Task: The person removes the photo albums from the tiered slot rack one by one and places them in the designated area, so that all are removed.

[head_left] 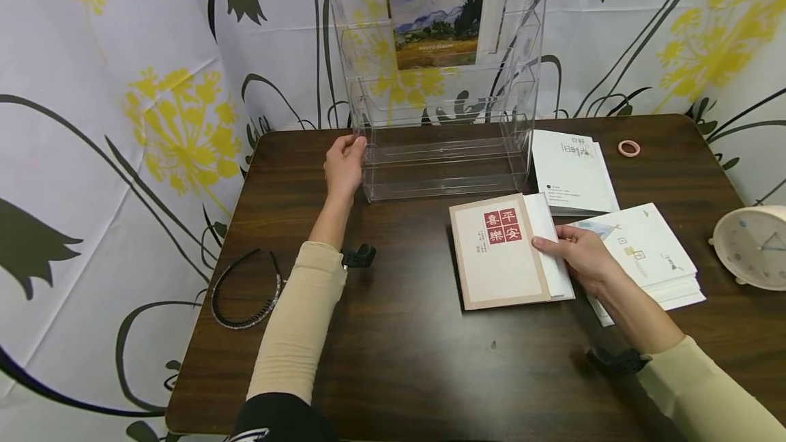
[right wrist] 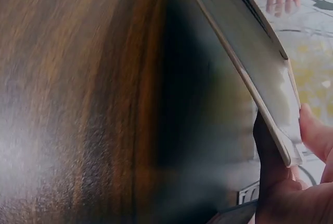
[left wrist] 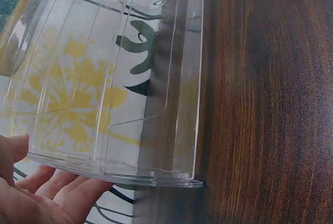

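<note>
My left hand (head_left: pixel 345 166) holds the left side of a clear plastic tiered rack (head_left: pixel 442 186). In the left wrist view its fingers (left wrist: pixel 65 190) lie along the outer side of the panel, with the thumb near the front edge. A photo album (head_left: pixel 436 33) with a painted landscape cover stands in the rack's top tier. My right hand (head_left: pixel 580 258) pinches the right edge of a beige book (head_left: pixel 500 271) with red square characters, thumb on top and fingers beneath. The right wrist view shows the book (right wrist: pixel 250 78) edge-on, raised and tilted above the table.
White booklets (head_left: pixel 574 172) lie right of the rack, and a stack of white cards (head_left: pixel 651 251) sits under my right forearm. A pink ring (head_left: pixel 629 149) and a round clock (head_left: pixel 752 247) are at the right. A dark headband (head_left: pixel 245 322) lies at the left of the wooden table (head_left: pixel 405 374).
</note>
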`<state>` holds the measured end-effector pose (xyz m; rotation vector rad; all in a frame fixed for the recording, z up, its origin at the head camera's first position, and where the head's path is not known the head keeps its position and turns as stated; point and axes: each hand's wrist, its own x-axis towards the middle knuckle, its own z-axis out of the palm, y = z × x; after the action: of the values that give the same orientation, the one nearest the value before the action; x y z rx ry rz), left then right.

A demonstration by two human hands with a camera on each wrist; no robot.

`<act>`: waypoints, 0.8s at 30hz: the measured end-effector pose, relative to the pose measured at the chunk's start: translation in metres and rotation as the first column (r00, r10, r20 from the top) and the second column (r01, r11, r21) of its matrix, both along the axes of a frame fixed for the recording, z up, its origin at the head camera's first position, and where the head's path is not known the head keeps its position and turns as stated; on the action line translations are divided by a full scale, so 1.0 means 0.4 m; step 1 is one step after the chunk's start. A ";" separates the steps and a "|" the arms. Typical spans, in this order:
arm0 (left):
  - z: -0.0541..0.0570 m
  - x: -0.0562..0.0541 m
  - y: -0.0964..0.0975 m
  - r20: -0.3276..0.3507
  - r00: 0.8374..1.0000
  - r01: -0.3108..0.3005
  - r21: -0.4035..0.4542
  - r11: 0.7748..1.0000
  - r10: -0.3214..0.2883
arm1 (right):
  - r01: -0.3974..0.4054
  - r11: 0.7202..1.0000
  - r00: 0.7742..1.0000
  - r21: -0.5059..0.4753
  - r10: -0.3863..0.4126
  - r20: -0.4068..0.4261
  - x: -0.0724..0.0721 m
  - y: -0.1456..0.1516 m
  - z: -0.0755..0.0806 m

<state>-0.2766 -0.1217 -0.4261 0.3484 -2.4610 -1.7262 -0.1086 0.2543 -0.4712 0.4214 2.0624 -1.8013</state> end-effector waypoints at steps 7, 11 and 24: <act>0.004 0.002 0.005 -0.007 1.000 -0.007 -0.007 1.000 0.007 | 0.019 0.993 1.000 0.116 -0.018 -0.004 -0.007 0.005 -0.012; 0.006 0.005 0.006 -0.006 1.000 -0.013 -0.014 1.000 0.013 | 0.006 0.981 1.000 0.192 -0.006 0.002 -0.009 0.001 -0.016; 0.001 0.004 0.003 -0.013 1.000 -0.002 -0.015 1.000 0.001 | -0.102 0.828 0.978 0.551 0.185 -0.098 -0.009 -0.015 0.008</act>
<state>-0.2750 -0.1205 -0.4259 0.3368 -2.4629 -1.7034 -0.1121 0.2482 -0.4681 0.2693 2.6278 -1.1603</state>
